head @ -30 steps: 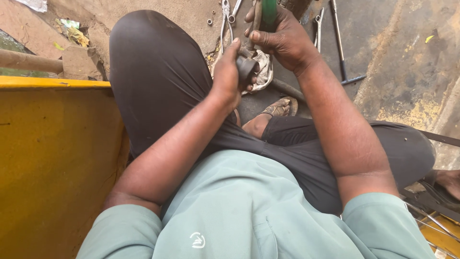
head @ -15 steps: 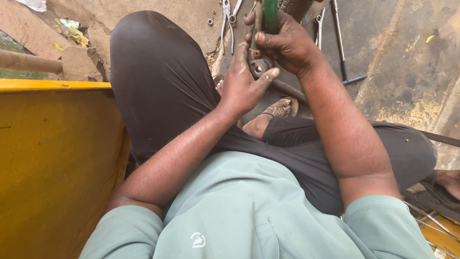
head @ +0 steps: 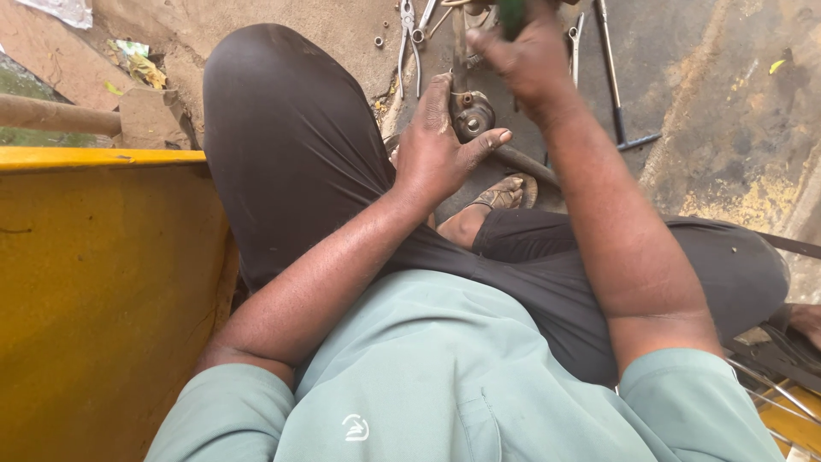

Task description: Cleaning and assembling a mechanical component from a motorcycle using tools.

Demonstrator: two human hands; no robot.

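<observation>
My left hand (head: 440,154) rests open against the round metal part (head: 472,114); just above it my right hand (head: 526,56) is clamped on a green-handled tool (head: 511,13)

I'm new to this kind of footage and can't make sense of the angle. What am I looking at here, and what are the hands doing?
The camera sits on a person's head and looks down, so you see their own green shirt, dark trousers and both arms. The left hand steadies a round metal part on a bar. The right hand grips a green-handled tool above it. On the dirty ground lie pliers and a long rod. A sandal shows below the hands. A yellow panel stands at the left.
</observation>
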